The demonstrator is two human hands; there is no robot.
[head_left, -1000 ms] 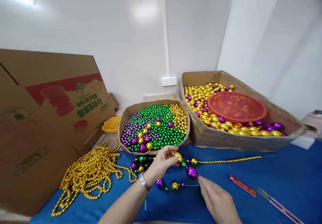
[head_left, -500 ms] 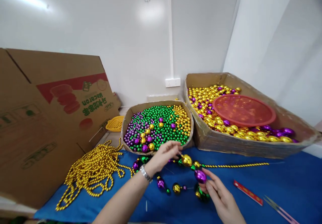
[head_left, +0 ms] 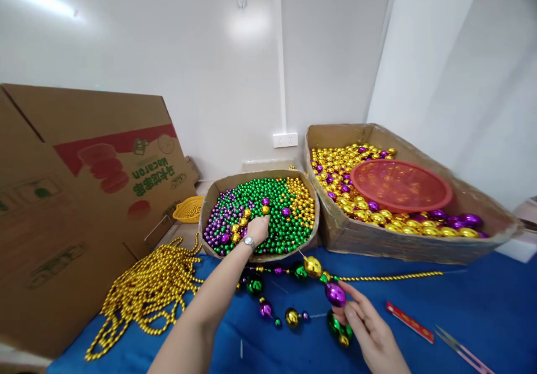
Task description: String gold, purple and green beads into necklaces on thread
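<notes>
My left hand (head_left: 258, 229), with a watch at the wrist, reaches down into a cardboard box (head_left: 315, 234) of small green, purple and gold beads (head_left: 251, 192). Its fingers point away and are hidden, so their grip does not show. Between the thumb and fingers of my right hand (head_left: 364, 321) is a large shiny purple bead (head_left: 335, 294) on a string. A gold bead (head_left: 312, 266) and smaller green ones sit beside it, and a thread end sticks up past the gold. More of the bead string (head_left: 292, 317) lies on the blue cloth (head_left: 210, 340), with green beads (head_left: 339, 326) below my right hand.
A bigger box (head_left: 403, 249) on the right holds gold and purple beads and a red basin (head_left: 403, 186). Gold bead strands (head_left: 146, 293) lie left, by a yellow basket (head_left: 188, 210) and a large carton (head_left: 109, 195). Tweezers (head_left: 461, 351) and a red packet (head_left: 410, 322) lie right.
My left hand has left the thread end near the gold bead and moved up and left into the box of small beads. My right hand keeps holding the purple bead.
</notes>
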